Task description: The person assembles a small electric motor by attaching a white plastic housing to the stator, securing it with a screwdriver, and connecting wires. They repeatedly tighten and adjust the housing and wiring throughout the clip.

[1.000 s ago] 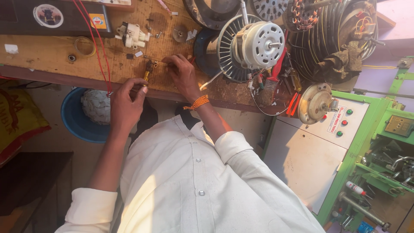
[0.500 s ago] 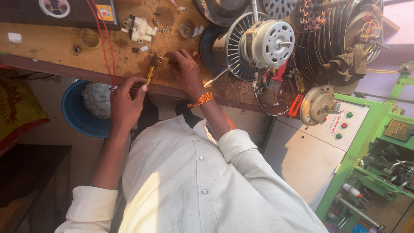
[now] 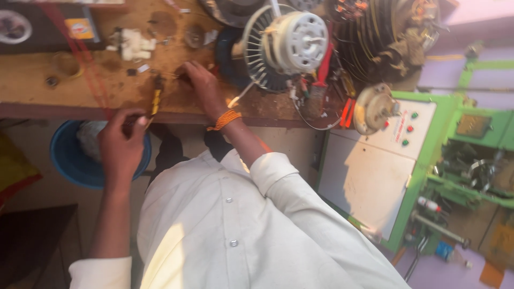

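My left hand (image 3: 122,143) is closed around the end of a slim tool with a yellow and black handle (image 3: 156,99), just off the front edge of the wooden workbench (image 3: 48,85). The tool's tip points across the bench toward my right hand (image 3: 200,85). That hand, with an orange thread band on its wrist, rests on the bench with fingers pressed on a small dark part; what it grips is hidden. Just right of it lies a white electric motor with a finned fan (image 3: 289,45).
Red wires (image 3: 85,61) and a white connector block (image 3: 131,45) lie on the bench. A blue bucket (image 3: 67,163) stands below it on the left. On the right stand a green and white control box with buttons (image 3: 375,160) and copper-wound stators (image 3: 385,37).
My left hand has drawn back toward the bench edge with the tool. My right hand stays on the bench. The view has shifted slightly.
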